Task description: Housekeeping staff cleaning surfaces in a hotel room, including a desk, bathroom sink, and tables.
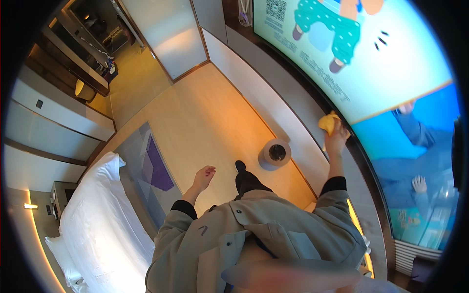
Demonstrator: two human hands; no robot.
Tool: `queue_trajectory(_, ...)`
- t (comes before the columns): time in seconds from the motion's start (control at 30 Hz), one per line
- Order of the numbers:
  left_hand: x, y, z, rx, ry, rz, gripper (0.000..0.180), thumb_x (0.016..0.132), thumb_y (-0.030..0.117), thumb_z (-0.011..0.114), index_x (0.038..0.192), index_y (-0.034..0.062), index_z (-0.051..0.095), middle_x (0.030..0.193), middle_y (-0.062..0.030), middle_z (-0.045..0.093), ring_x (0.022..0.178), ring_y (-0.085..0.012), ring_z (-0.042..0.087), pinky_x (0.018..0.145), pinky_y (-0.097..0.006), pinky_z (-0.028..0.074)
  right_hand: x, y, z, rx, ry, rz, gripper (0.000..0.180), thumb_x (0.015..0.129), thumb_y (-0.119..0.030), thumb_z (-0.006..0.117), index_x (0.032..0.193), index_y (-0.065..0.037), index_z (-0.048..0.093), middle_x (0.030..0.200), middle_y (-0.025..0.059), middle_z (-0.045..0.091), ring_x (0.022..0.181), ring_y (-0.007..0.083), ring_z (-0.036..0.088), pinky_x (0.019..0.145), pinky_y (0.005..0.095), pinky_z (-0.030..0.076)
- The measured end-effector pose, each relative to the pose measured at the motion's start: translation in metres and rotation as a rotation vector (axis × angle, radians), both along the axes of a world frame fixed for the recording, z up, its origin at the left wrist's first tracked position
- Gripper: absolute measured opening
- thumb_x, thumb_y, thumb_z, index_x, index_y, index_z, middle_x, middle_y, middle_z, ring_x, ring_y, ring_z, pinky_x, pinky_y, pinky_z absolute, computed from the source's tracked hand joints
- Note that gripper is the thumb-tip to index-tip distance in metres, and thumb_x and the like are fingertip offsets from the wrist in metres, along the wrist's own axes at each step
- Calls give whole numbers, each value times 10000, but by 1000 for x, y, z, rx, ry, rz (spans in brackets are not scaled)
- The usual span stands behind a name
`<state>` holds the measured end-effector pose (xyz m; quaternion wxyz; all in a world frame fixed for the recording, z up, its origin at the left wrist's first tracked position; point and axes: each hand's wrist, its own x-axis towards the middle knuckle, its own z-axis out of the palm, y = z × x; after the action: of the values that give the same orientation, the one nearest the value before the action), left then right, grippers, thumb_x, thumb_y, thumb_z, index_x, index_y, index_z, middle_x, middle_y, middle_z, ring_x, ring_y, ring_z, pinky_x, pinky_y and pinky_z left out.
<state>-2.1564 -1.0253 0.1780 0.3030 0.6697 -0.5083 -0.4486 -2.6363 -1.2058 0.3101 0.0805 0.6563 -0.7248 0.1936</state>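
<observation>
My right hand (336, 141) is closed around a yellow cloth (328, 123), which bunches up past the fingers. It rests at the grey ledge (352, 168) just below a large lit television screen (391, 63). My left hand (204, 177) hangs over the wooden floor with its fingers curled loosely inward; nothing shows in it. Below the ledge, on the floor between my two hands, stands a round pinkish-beige bin (274, 155) with a dark inside.
A bed with white bedding (100, 215) stands on the left, beside a grey and purple rug (151, 166). A frosted sliding door (171, 36) and a passage lie at the far end. My shoe (240, 166) is on the wooden floor (215, 117).
</observation>
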Motion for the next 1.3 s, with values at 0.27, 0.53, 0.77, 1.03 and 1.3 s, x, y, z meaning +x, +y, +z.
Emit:
queue_trajectory(0.27, 47, -258, 96, -377, -96, -5, 343, 818, 121, 594, 1142, 34, 523, 1061, -120, 593, 1027, -226, 556, 882, -318, 430, 174, -210, -8, 54, 46, 162, 694, 725, -274, 649, 1317, -121, 320, 1163, 179, 481, 1031, 351, 494, 906, 535, 345)
queue_trajectory(0.53, -9, -588, 166, -741, -88, -146, 753, 701, 237, 719, 1301, 32, 313, 1270, -190, 375, 1183, -335, 385, 970, -381, 358, 304, -358, 10, 174, -182, 130, 690, 747, -318, 623, 1322, -110, 302, 1206, 210, 460, 977, 382, 541, 874, 526, 382)
queue_trajectory(0.77, -64, -701, 167, -678, -181, -165, 882, 569, 252, 804, 1244, 26, 284, 1194, -218, 363, 1106, -394, 397, 935, -422, 364, 352, -406, 2, 25, -219, -30, 649, 718, -275, 660, 1264, -74, 374, 1324, 217, 356, 1246, 377, 327, 990, 481, 304)
queue_trajectory(1.03, -37, -706, 199, -916, -91, -255, 779, 556, 226, 798, 1146, 5, 338, 1124, -198, 389, 1043, -378, 413, 874, -431, 386, 369, -463, 39, 154, -300, 16, 559, 732, -287, 620, 1208, -48, 447, 1234, 191, 459, 1185, 333, 401, 1008, 418, 295)
queue_trajectory(1.3, -17, -688, 244, -1035, -69, -349, 748, 554, 261, 793, 1127, 15, 380, 1112, -175, 411, 1048, -361, 427, 845, -431, 424, 389, -494, 1, -10, -264, 41, 468, 728, -317, 608, 1092, -30, 546, 1108, 196, 551, 1081, 318, 487, 946, 386, 356)
